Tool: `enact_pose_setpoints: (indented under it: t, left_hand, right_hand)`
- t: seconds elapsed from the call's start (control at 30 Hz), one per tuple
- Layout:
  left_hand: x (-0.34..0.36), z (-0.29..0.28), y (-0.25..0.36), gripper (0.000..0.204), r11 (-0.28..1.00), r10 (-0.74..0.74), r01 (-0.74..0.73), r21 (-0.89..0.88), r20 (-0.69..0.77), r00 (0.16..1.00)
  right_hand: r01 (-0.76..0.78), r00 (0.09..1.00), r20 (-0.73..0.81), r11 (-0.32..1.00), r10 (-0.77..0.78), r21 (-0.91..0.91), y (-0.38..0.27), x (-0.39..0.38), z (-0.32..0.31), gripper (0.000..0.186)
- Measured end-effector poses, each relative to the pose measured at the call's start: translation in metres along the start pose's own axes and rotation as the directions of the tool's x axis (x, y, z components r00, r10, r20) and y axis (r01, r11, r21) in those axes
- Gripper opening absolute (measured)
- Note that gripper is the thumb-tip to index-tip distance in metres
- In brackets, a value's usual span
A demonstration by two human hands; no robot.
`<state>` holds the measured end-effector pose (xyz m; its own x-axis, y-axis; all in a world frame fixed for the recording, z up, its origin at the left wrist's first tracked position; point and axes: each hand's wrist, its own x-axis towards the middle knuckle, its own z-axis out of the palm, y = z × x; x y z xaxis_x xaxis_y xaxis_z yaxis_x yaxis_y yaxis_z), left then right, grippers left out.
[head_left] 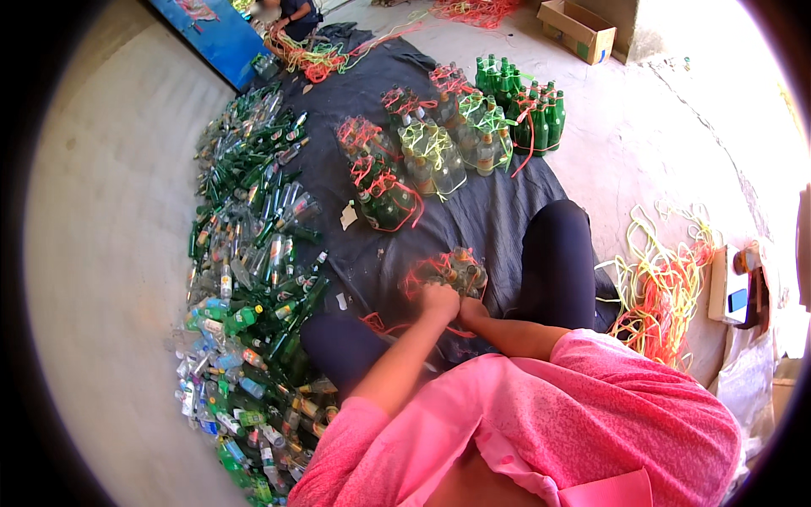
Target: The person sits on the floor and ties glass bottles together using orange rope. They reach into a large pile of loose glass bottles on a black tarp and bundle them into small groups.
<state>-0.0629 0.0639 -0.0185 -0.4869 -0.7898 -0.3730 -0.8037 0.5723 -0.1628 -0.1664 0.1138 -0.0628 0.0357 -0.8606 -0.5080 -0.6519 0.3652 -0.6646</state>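
Note:
Between my knees stands a small bundle of clear glass bottles (467, 275), with red plastic string (416, 282) looped about it. My left hand (440, 299) is closed at the near side of the bundle, on the string as far as I can see. Pressed close beside it, my right hand (472, 311) is closed too and seems to grip the same string; its fingers are mostly hidden. Loose red strands trail on the dark sheet by my left knee and under my wrists.
Loose green and clear bottles (253, 228) heap along the left wall. Tied bottle bundles (432, 159) stand ahead on the dark sheet (498, 215). Yellow and red string (663, 287) lies at right, near a phone (737, 300). A cardboard box (577, 32) and another person (297, 19) are farther off.

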Motion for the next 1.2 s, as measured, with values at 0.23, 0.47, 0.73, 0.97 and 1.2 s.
enact_pose_setpoints:
  t: [0.23,0.47,0.73,0.97,1.2]
  left_hand:
    - [0.026,0.012,-0.023,0.023,0.941,0.224,-0.261,0.214,0.183,0.957]
    - [0.021,0.0,-0.018,0.024,0.952,0.195,-0.222,0.21,0.143,0.97]
    - [-0.004,-0.03,-0.022,0.023,0.921,0.238,-0.189,0.341,-0.109,0.965]
    - [0.016,-0.033,-0.018,0.029,0.944,0.113,-0.089,0.317,-0.057,0.992]
    - [0.013,-0.008,-0.053,0.026,0.995,0.025,-0.028,0.092,0.034,0.999]
  right_hand:
    - [0.055,0.998,0.034,0.998,-0.055,-0.012,0.024,0.025,0.014,0.03]
    - [0.361,0.927,0.016,0.881,-0.374,-0.304,0.026,0.011,-0.009,0.02]
    - [0.301,0.95,-0.009,0.922,-0.312,-0.244,0.019,0.014,-0.003,0.026]
    - [0.345,0.932,-0.007,0.894,-0.362,-0.285,0.047,0.037,0.0,0.034]
    - [0.19,0.982,0.002,0.98,-0.19,-0.051,0.034,0.043,0.019,0.036]
